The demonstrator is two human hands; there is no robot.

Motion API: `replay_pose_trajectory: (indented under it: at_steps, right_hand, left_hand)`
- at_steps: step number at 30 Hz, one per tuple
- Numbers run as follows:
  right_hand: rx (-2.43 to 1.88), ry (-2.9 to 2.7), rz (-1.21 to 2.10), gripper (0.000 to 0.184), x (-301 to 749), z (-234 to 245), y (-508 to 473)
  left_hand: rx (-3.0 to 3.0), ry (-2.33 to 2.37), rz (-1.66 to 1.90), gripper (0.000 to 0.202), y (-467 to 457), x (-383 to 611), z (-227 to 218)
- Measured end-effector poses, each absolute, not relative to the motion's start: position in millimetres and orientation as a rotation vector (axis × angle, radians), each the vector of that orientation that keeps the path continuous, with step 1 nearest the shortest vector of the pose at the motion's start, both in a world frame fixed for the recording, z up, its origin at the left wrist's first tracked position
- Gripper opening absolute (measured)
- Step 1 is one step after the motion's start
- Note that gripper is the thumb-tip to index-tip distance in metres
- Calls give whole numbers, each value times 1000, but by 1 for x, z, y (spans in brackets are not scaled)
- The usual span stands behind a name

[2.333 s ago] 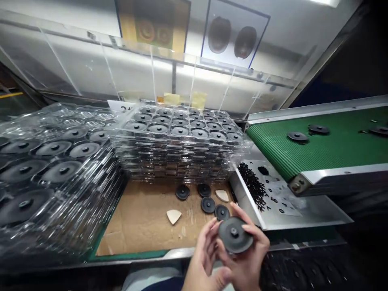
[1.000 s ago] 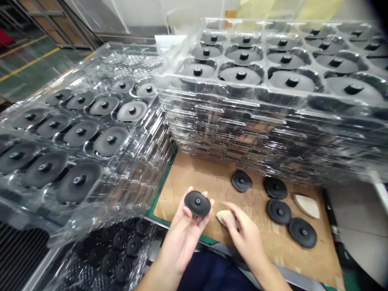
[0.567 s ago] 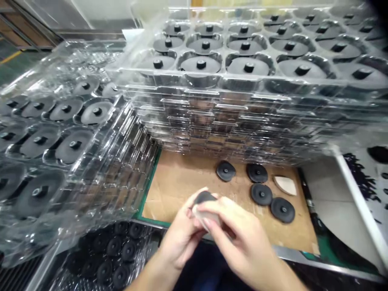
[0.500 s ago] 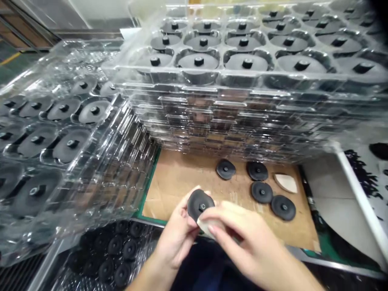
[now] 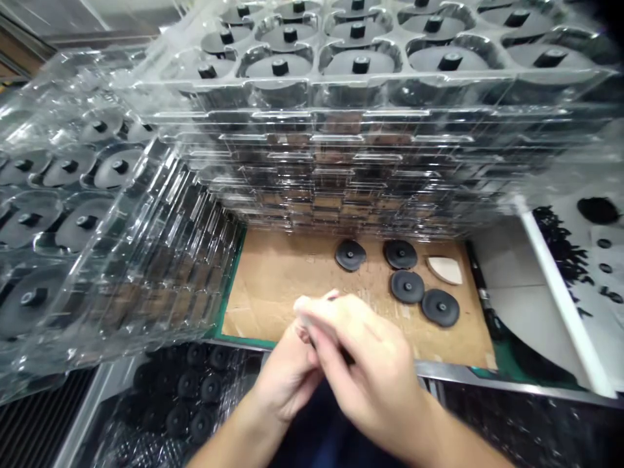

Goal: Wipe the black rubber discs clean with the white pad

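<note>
Two bare hands sit together low in the centre of the frame, the left hand (image 5: 285,370) and the right hand (image 5: 365,367) curled closed against each other, their fingers overlapping around a small dark object (image 5: 333,296) that is almost wholly hidden. Which hand grips it cannot be told. Just above them, toward the right of a brown cardboard sheet (image 5: 263,305), lie four round black discs with raised central hubs (image 5: 407,286) and one pale wedge-shaped piece (image 5: 444,270). Tall stacks of clear plastic trays (image 5: 312,81) holding similar discs rise across the top and left of the frame. Another clear tray of black discs (image 5: 121,429) sits at lower left, beside the left wrist.
</note>
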State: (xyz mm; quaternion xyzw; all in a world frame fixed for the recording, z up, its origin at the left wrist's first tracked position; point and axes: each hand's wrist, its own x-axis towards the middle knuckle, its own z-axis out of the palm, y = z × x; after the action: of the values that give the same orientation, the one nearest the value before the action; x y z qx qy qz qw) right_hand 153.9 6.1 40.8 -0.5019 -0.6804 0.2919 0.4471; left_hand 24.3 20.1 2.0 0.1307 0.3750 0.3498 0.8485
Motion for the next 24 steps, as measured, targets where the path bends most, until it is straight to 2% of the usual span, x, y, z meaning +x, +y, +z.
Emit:
replay_pose_trajectory:
  at_steps: [3,5,11,15,20,24]
  right_hand:
    - [-1170,-1791,877,20,167,42,-2]
    - [-1268,-1827,871,17,178,43,-7]
    - [-1471,-1820,418,22,176,42,-10]
    - [-1337,-1816,657,19,171,40,-8]
    - [-1412,-1756,582,21,173,43,-8]
    - [-1384,-1685,789,16,179,34,-2]
  left_hand:
    - [288,744,779,57,21,22,0]
    - [281,733,797,61,21,20,-2]
    - [303,773,830,65,20,19,-2]
    - [284,739,819,58,20,17,-2]
    - [283,745,850,60,20,19,-2]
    - [257,777,850,56,21,19,-1]
